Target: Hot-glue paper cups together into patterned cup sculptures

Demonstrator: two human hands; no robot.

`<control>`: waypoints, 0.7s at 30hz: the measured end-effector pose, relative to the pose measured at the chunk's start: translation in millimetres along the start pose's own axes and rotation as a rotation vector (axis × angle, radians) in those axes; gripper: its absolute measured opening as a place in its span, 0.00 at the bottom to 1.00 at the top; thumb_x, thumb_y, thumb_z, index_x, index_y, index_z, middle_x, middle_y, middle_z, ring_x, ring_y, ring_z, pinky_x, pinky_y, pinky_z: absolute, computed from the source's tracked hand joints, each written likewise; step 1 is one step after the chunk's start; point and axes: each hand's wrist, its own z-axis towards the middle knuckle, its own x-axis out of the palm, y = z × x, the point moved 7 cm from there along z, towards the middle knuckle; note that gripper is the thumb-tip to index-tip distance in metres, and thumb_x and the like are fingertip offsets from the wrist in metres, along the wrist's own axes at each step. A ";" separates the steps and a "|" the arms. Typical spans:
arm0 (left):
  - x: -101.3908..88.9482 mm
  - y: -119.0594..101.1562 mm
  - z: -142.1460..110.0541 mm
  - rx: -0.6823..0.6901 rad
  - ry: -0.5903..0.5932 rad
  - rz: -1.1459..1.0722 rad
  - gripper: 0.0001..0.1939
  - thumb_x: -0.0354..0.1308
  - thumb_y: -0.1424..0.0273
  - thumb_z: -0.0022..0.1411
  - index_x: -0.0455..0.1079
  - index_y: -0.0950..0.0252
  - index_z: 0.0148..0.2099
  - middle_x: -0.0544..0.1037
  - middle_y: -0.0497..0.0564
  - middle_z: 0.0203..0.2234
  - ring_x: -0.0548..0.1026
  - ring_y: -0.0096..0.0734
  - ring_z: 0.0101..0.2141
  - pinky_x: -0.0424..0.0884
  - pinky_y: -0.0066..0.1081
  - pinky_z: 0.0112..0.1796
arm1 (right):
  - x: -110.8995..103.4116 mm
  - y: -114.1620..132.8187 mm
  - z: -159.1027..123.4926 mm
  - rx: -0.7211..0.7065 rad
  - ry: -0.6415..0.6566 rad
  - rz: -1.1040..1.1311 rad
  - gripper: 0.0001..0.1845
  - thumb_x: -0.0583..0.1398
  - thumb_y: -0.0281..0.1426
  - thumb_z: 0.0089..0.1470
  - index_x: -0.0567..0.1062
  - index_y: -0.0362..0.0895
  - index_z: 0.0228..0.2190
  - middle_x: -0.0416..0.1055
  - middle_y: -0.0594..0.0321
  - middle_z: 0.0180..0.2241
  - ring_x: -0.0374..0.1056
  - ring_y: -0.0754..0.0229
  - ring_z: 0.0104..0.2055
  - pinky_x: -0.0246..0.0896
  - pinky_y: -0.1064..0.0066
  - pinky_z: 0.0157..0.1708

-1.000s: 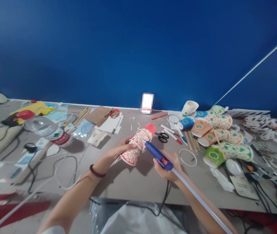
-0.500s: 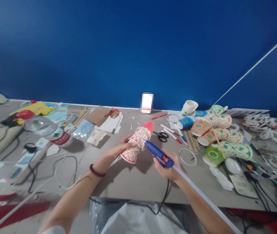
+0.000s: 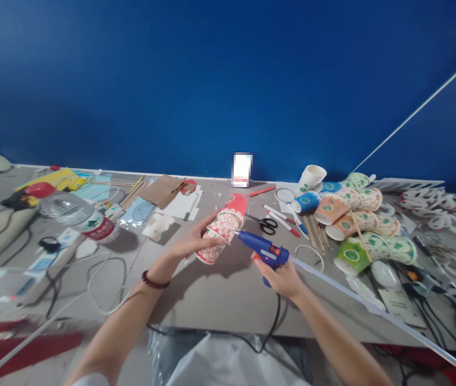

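Observation:
My left hand (image 3: 196, 239) is wrapped round the red-and-white scale-patterned paper cups (image 3: 224, 227), which are joined end to end and tilted above the table. A plain red piece tops the upper one. In my right hand (image 3: 282, 276) is a blue hot glue gun (image 3: 260, 249) with a long clear glue stick (image 3: 340, 288) trailing out of its back. Its nozzle points left at the join between the cups, touching or very near it; I cannot tell which. Black scissors (image 3: 267, 225) lie just behind the gun.
Several joined paper cups (image 3: 354, 256) are piled on the right. Markers (image 3: 282, 220) and wooden sticks (image 3: 313, 233) lie before them. At the left are a plastic bottle (image 3: 87, 219), a power strip (image 3: 46, 262) and loose cables. Cardboard (image 3: 166, 190) lies at the back, near a phone-like screen (image 3: 242, 169).
The cups have shifted slightly left and turned in my left hand. My right hand has rolled the glue gun, and the trailing glue stick has swung out to the right.

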 end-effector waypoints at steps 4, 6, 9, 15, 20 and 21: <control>-3.2 0.1 0.3 0.025 0.011 0.060 0.49 0.70 0.66 0.50 0.51 0.57 0.70 0.69 0.59 0.60 0.72 0.52 0.55 0.73 0.42 0.49 | 0.2 -2.6 0.9 0.063 0.004 0.068 0.13 0.60 0.39 0.51 0.78 0.42 0.28 0.70 0.63 0.16 0.65 0.63 0.16 0.65 0.73 0.20; -4.1 0.1 0.8 0.033 0.018 0.074 0.49 0.70 0.66 0.50 0.51 0.57 0.70 0.69 0.58 0.60 0.71 0.51 0.56 0.72 0.43 0.50 | 0.0 -2.6 1.2 0.064 0.003 0.069 0.13 0.60 0.39 0.51 0.77 0.42 0.28 0.70 0.63 0.16 0.65 0.63 0.16 0.66 0.72 0.20; -4.8 -1.4 1.1 0.042 0.019 0.100 0.50 0.70 0.65 0.50 0.50 0.57 0.70 0.68 0.58 0.61 0.70 0.52 0.57 0.71 0.43 0.52 | -1.9 -2.1 1.4 0.039 -0.012 0.035 0.14 0.60 0.40 0.52 0.78 0.41 0.28 0.71 0.62 0.18 0.66 0.61 0.18 0.67 0.70 0.23; -4.4 -8.3 0.1 0.083 0.013 0.190 0.49 0.70 0.65 0.51 0.49 0.56 0.70 0.65 0.58 0.63 0.68 0.50 0.58 0.69 0.41 0.54 | -2.6 -0.3 1.4 -0.035 -0.013 -0.047 0.15 0.58 0.39 0.52 0.79 0.41 0.28 0.73 0.60 0.19 0.68 0.60 0.21 0.68 0.68 0.27; -5.5 -8.0 0.0 0.100 0.016 0.197 0.49 0.69 0.65 0.51 0.49 0.56 0.70 0.65 0.58 0.63 0.68 0.50 0.58 0.70 0.41 0.53 | -3.3 -1.1 1.5 -0.013 -0.025 -0.028 0.14 0.60 0.40 0.51 0.79 0.42 0.27 0.71 0.61 0.18 0.66 0.61 0.20 0.66 0.70 0.24; -5.9 -7.5 0.0 0.095 0.016 0.196 0.50 0.70 0.65 0.51 0.49 0.56 0.70 0.65 0.58 0.63 0.68 0.50 0.58 0.69 0.41 0.54 | -3.4 -1.2 1.6 -0.008 -0.024 -0.024 0.14 0.60 0.40 0.51 0.79 0.43 0.27 0.71 0.62 0.18 0.66 0.61 0.20 0.65 0.70 0.24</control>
